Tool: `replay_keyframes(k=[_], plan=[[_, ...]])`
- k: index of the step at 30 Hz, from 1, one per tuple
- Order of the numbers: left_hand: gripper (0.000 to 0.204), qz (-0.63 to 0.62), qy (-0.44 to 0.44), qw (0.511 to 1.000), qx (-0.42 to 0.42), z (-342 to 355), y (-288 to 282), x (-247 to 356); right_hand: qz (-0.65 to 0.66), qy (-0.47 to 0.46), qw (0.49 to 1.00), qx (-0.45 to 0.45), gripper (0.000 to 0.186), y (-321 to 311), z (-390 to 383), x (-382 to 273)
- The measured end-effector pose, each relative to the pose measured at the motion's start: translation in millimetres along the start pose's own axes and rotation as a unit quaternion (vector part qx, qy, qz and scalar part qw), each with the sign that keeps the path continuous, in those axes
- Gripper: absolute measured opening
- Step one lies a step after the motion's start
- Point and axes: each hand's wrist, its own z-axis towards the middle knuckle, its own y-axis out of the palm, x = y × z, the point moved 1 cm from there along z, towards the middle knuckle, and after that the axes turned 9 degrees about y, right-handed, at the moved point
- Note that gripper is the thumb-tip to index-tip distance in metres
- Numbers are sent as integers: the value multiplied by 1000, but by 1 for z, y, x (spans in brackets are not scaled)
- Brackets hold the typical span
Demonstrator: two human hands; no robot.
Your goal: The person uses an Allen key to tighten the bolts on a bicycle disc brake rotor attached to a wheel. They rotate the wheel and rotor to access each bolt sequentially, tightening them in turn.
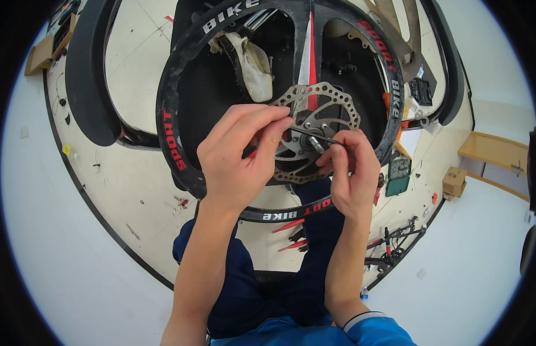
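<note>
A black bicycle wheel [182, 63] with red and white lettering lies in front of me, above my knees. A silver disc brake rotor [322, 88] with drilled holes is mounted at its hub, where a metal axle [317, 144] sticks out. Over the rotor, a thin black rod [314, 135] that looks like a hex key spans between my hands. My left hand [236, 153] pinches its left end between thumb and fingers. My right hand [355, 170] is closed at the rod's right end, beside the axle; its curled fingertips are partly hidden.
Black padded armrests [88, 69] flank the wheel. A whitish, worn piece [253, 66] shows through the wheel's opening. On the floor at right are a green case [399, 177], a cardboard box [454, 181] and a bicycle frame [389, 251]. Small scattered parts lie at left.
</note>
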Motion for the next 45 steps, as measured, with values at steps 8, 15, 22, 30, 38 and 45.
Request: replay_keyframes(k=[8, 15, 22, 30, 38, 45], plan=[[17, -225, -87, 961, 135, 18, 22, -1, 129, 46, 987, 85, 5, 9, 5, -7], [21, 116, 170, 978, -23, 17, 30, -6, 269, 109, 956, 45, 8, 7, 9, 8], [24, 128, 135, 979, -77, 16, 31, -3, 298, 134, 945, 29, 8, 12, 11, 1], [22, 139, 130, 975, -113, 19, 31, -1, 312, 136, 940, 40, 9, 10, 12, 2], [22, 135, 117, 971, -157, 21, 29, 2, 308, 137, 940, 38, 10, 11, 11, 2], [16, 90, 103, 972, -190, 27, 23, -1, 235, 142, 960, 50, 14, 8, 9, -2]])
